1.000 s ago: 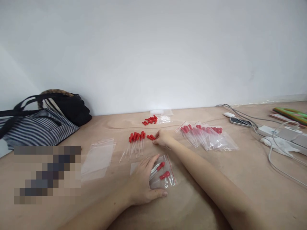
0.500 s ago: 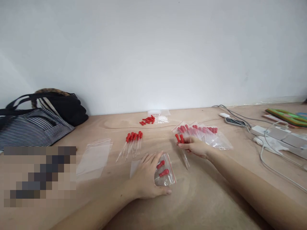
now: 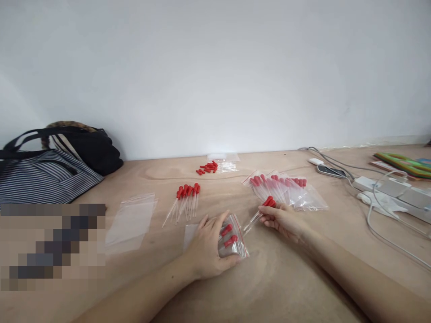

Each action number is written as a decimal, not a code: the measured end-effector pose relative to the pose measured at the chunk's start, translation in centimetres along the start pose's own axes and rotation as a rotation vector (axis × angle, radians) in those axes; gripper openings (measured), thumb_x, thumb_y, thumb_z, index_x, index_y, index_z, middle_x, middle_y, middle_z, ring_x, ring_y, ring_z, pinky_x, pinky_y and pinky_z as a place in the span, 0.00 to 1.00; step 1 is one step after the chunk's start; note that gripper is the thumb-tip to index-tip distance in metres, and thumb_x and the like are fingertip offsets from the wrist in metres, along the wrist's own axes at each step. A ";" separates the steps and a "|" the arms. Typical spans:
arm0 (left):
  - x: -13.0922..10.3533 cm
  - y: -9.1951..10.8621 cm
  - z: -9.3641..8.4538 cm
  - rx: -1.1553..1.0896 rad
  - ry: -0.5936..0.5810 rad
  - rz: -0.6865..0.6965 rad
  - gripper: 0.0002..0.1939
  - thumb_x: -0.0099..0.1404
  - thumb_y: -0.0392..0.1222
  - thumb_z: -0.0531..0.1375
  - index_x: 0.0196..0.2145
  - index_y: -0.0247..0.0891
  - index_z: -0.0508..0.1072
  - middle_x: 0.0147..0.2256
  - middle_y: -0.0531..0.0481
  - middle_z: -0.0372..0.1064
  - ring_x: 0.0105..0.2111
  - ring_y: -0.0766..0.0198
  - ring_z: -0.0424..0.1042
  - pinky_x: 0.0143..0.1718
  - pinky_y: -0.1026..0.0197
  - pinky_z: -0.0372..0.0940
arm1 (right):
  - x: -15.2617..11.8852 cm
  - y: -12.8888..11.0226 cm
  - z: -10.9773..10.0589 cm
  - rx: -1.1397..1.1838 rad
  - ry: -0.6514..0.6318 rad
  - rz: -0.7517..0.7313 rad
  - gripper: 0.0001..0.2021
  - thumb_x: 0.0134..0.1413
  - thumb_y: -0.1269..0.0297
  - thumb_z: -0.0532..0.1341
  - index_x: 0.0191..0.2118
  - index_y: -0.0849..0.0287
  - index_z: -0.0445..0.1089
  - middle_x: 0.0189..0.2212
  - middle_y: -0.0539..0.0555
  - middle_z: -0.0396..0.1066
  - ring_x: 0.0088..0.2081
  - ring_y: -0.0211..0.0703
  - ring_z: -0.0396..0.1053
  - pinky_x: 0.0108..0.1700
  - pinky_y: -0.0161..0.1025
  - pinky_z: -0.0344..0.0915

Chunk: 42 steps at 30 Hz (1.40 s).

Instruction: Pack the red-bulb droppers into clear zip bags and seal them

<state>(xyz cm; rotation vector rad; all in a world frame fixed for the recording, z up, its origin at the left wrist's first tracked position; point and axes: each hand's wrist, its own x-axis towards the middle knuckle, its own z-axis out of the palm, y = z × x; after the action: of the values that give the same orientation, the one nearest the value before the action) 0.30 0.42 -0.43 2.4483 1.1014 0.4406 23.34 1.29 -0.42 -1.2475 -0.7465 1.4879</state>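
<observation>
In my right hand (image 3: 281, 222), thumb and fingers pinch glass droppers (image 3: 255, 218), seemingly two, by their red rubber bulbs. Their thin tips slant down and left, close to the red-striped edge of a clear zip bag (image 3: 239, 247). Across that bag lies my left hand (image 3: 207, 251), palm down with fingers and thumb stretched apart. Two red bulbs (image 3: 230, 241) show inside the bag; their stems are mostly hidden by my left hand. Behind my left hand a bunch of droppers (image 3: 188, 193) lies on the wooden table (image 3: 235, 296), bulbs pointing away from me.
Filled zip bags (image 3: 311, 199) overlap beyond my right hand. Flat, clear bags (image 3: 131, 222) lie at left. Loose red bulbs (image 3: 208, 169) and glass tubes (image 3: 227, 166) are near the wall. A striped bag (image 3: 50, 179) sits far left; power strips (image 3: 390, 188) and cables lie right.
My right hand has turned the droppers, so their tips swung from pointing toward me to pointing left at the bag's edge. My left hand stays almost in place on the bag.
</observation>
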 end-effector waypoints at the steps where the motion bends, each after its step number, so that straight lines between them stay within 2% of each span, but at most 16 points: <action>1: 0.0 0.0 0.0 0.000 0.002 0.002 0.47 0.48 0.51 0.63 0.58 0.42 0.40 0.53 0.42 0.57 0.53 0.48 0.58 0.56 0.38 0.38 | 0.0 0.0 0.1 0.001 0.019 0.011 0.04 0.45 0.76 0.61 0.26 0.64 0.65 0.18 0.50 0.67 0.19 0.31 0.67 0.19 0.24 0.67; 5: -0.1 0.0 -0.1 -0.007 -0.002 0.000 0.47 0.48 0.52 0.62 0.58 0.42 0.40 0.53 0.42 0.58 0.53 0.47 0.57 0.56 0.38 0.39 | 0.0 0.1 0.5 0.003 0.080 0.050 0.05 0.45 0.77 0.61 0.25 0.64 0.65 0.18 0.52 0.68 0.19 0.33 0.68 0.20 0.26 0.69; 9: 0.0 0.1 -0.2 -0.017 -0.006 -0.003 0.46 0.48 0.51 0.63 0.58 0.43 0.41 0.54 0.43 0.57 0.53 0.48 0.57 0.56 0.38 0.39 | -0.2 0.3 0.8 0.013 0.065 0.063 0.06 0.44 0.77 0.61 0.25 0.64 0.64 0.18 0.52 0.68 0.20 0.34 0.69 0.21 0.27 0.70; 15: 0.0 0.4 -0.4 -0.022 -0.013 -0.021 0.46 0.48 0.51 0.63 0.58 0.42 0.41 0.54 0.43 0.57 0.52 0.48 0.58 0.56 0.39 0.39 | -1.0 0.5 2.1 -0.037 0.038 0.101 0.05 0.48 0.76 0.58 0.25 0.64 0.62 0.20 0.53 0.69 0.20 0.33 0.69 0.23 0.28 0.70; 22: 0.1 0.4 -0.5 -0.008 -0.019 -0.027 0.46 0.48 0.51 0.63 0.58 0.41 0.42 0.54 0.43 0.56 0.53 0.48 0.57 0.56 0.39 0.40 | -1.0 0.4 2.5 -0.022 0.065 0.101 0.06 0.48 0.77 0.58 0.25 0.62 0.61 0.19 0.51 0.68 0.19 0.32 0.68 0.23 0.27 0.70; 27: 0.2 0.3 -0.4 -0.003 -0.019 -0.027 0.46 0.47 0.51 0.63 0.58 0.42 0.43 0.53 0.44 0.58 0.52 0.48 0.58 0.56 0.39 0.40 | -0.9 0.6 2.4 0.010 0.011 0.084 0.09 0.43 0.77 0.62 0.25 0.61 0.60 0.20 0.50 0.68 0.21 0.33 0.69 0.26 0.29 0.70; 30: 0.2 0.2 -0.3 -0.002 -0.022 -0.023 0.46 0.48 0.51 0.63 0.58 0.43 0.42 0.54 0.43 0.57 0.52 0.48 0.58 0.56 0.39 0.40 | -0.9 0.7 2.5 0.004 -0.065 0.107 0.07 0.44 0.74 0.62 0.27 0.62 0.61 0.22 0.51 0.68 0.22 0.33 0.69 0.28 0.29 0.69; 32: 0.2 0.1 -0.3 -0.002 -0.016 -0.019 0.46 0.48 0.52 0.62 0.58 0.43 0.42 0.54 0.44 0.56 0.52 0.47 0.58 0.56 0.38 0.39 | -0.9 0.8 2.7 0.011 -0.123 0.134 0.06 0.49 0.66 0.59 0.27 0.62 0.62 0.22 0.51 0.68 0.21 0.33 0.68 0.25 0.30 0.67; 34: 0.2 0.0 -0.2 0.001 -0.007 -0.015 0.46 0.48 0.52 0.62 0.58 0.44 0.43 0.55 0.44 0.56 0.53 0.47 0.58 0.56 0.38 0.40 | -0.8 0.8 2.9 0.020 -0.147 0.160 0.12 0.54 0.60 0.52 0.26 0.63 0.62 0.19 0.52 0.67 0.18 0.33 0.66 0.20 0.29 0.63; 36: 0.2 0.0 -0.2 0.004 -0.003 -0.012 0.46 0.47 0.53 0.63 0.58 0.44 0.43 0.55 0.44 0.56 0.53 0.46 0.57 0.56 0.39 0.40 | -0.7 0.9 3.0 0.002 -0.108 0.147 0.15 0.55 0.59 0.47 0.25 0.62 0.62 0.16 0.49 0.64 0.14 0.31 0.61 0.15 0.28 0.55; 39: 0.2 0.0 -0.2 0.001 -0.010 -0.012 0.46 0.48 0.52 0.63 0.58 0.44 0.43 0.55 0.44 0.56 0.52 0.48 0.58 0.57 0.39 0.39 | -0.4 1.3 3.1 -0.119 -0.021 0.036 0.06 0.48 0.64 0.53 0.27 0.61 0.62 0.16 0.45 0.61 0.11 0.28 0.53 0.13 0.28 0.44; 42: 0.2 0.1 -0.3 0.002 -0.021 -0.017 0.46 0.48 0.51 0.63 0.58 0.43 0.42 0.54 0.44 0.56 0.52 0.48 0.58 0.56 0.39 0.40 | -0.1 1.7 3.0 -0.298 -0.013 -0.098 0.07 0.42 0.64 0.59 0.28 0.60 0.61 0.17 0.44 0.62 0.14 0.27 0.53 0.15 0.28 0.46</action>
<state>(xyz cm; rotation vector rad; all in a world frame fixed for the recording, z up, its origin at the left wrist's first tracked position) 0.36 0.58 -0.11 2.4380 1.1132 0.4081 19.95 1.07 -1.13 -1.4006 -1.0517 1.3394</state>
